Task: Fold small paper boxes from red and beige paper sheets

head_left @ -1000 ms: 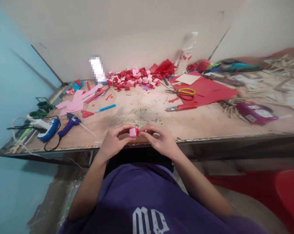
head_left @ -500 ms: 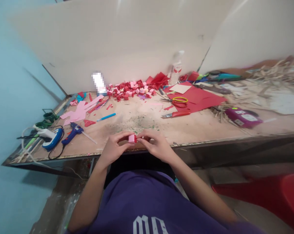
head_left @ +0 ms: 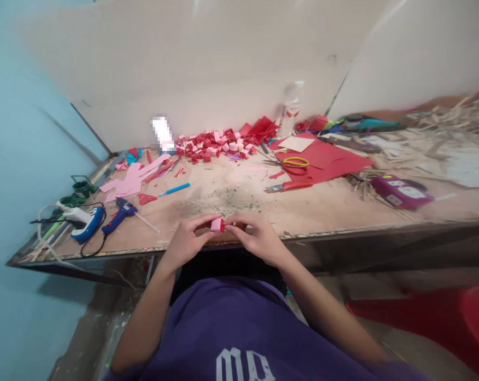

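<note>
A small pink and red folded paper box is held between my two hands, just above the table's front edge. My left hand grips its pink side between thumb and fingers. With fingertips pinched together, my right hand touches the red end of the same box. Its fingers hide part of that end. Beyond the hands, green specks are scattered on the tabletop. A heap of similar pink and red paper boxes lies along the back board.
On the left are a blue glue gun, a blue-and-white power strip, pink paper strips and a blue pen. Yellow-and-red scissors, a red-handled knife, red paper and a plastic bottle stand or lie right.
The view has shifted slightly. Both hands keep nearly the same grip on the paper box, which appears turned or tilted a little.
</note>
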Demonstrator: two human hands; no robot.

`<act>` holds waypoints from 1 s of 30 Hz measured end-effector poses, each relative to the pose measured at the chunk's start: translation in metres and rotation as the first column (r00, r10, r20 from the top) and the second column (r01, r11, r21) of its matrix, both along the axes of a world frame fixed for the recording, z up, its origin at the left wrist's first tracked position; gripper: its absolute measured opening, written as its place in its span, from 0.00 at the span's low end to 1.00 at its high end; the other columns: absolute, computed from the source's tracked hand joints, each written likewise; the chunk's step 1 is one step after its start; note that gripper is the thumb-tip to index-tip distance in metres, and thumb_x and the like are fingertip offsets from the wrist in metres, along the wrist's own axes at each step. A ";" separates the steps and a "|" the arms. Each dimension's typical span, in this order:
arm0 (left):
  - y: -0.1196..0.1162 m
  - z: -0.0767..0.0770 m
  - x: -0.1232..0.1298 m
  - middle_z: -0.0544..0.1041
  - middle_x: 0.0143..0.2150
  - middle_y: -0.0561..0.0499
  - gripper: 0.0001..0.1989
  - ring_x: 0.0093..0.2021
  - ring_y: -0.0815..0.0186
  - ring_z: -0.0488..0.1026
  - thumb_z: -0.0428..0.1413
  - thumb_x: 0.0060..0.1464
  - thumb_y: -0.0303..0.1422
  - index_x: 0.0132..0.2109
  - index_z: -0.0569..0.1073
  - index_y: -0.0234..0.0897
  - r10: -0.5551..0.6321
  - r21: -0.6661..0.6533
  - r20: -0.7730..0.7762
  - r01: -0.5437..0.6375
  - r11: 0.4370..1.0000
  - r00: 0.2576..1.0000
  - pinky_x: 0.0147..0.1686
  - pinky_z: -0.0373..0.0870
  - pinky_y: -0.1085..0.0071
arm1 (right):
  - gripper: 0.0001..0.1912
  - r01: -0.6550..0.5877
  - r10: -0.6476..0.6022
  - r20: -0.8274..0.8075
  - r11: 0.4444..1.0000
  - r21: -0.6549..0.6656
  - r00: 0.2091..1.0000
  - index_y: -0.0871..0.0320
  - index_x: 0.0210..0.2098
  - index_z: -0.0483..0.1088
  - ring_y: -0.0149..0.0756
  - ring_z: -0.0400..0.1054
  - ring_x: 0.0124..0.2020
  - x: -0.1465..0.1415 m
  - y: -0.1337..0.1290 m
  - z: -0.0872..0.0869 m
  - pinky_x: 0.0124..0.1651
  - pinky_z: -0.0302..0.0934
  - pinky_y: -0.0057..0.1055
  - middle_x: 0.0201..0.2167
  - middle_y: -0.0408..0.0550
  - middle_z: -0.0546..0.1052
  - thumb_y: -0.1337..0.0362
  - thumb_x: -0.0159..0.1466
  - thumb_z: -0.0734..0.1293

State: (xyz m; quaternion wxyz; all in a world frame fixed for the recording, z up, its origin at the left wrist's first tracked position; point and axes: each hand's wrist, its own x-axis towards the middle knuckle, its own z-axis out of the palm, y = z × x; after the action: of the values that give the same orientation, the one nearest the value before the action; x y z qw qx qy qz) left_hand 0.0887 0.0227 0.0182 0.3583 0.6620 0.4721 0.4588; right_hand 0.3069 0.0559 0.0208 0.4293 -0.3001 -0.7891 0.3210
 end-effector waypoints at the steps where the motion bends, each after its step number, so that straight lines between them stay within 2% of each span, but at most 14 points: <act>1: 0.000 0.000 0.000 0.85 0.56 0.46 0.17 0.58 0.54 0.81 0.66 0.57 0.32 0.53 0.84 0.41 -0.003 -0.001 -0.003 0.003 1.000 1.000 0.64 0.74 0.56 | 0.07 0.005 -0.005 0.005 1.000 0.003 1.000 0.55 0.39 0.79 0.37 0.71 0.32 0.000 0.000 -0.001 0.37 0.65 0.34 0.34 0.48 0.81 0.64 0.71 0.68; 15: 0.002 -0.003 -0.002 0.84 0.58 0.46 0.18 0.59 0.53 0.80 0.67 0.58 0.34 0.56 0.84 0.42 -0.026 -0.006 -0.033 0.026 1.000 0.999 0.66 0.71 0.54 | 0.05 0.032 -0.037 0.054 0.996 0.086 0.998 0.55 0.39 0.79 0.32 0.68 0.28 -0.003 0.003 -0.005 0.34 0.61 0.30 0.30 0.45 0.80 0.69 0.69 0.69; 24: 0.001 -0.005 -0.001 0.84 0.59 0.48 0.19 0.60 0.54 0.80 0.65 0.57 0.31 0.56 0.84 0.43 -0.015 -0.018 -0.030 0.015 1.000 0.999 0.66 0.72 0.56 | 0.07 0.032 -0.049 0.090 0.984 0.176 0.995 0.57 0.35 0.78 0.32 0.67 0.27 -0.005 0.004 -0.006 0.35 0.59 0.30 0.28 0.44 0.77 0.73 0.67 0.68; 30: 0.001 -0.004 -0.001 0.84 0.59 0.49 0.19 0.61 0.54 0.80 0.64 0.58 0.31 0.56 0.84 0.44 -0.012 0.003 -0.053 0.012 1.000 0.999 0.66 0.72 0.55 | 0.08 0.031 -0.051 0.101 0.981 0.189 0.994 0.57 0.36 0.77 0.32 0.68 0.28 -0.006 0.005 -0.008 0.35 0.58 0.30 0.28 0.44 0.77 0.73 0.67 0.67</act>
State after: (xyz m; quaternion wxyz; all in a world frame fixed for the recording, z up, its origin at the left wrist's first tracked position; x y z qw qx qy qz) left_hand 0.0877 0.0235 0.0145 0.3471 0.6774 0.4767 0.4399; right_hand 0.3008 0.0611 0.0131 0.4200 -0.2910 -0.8309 0.2201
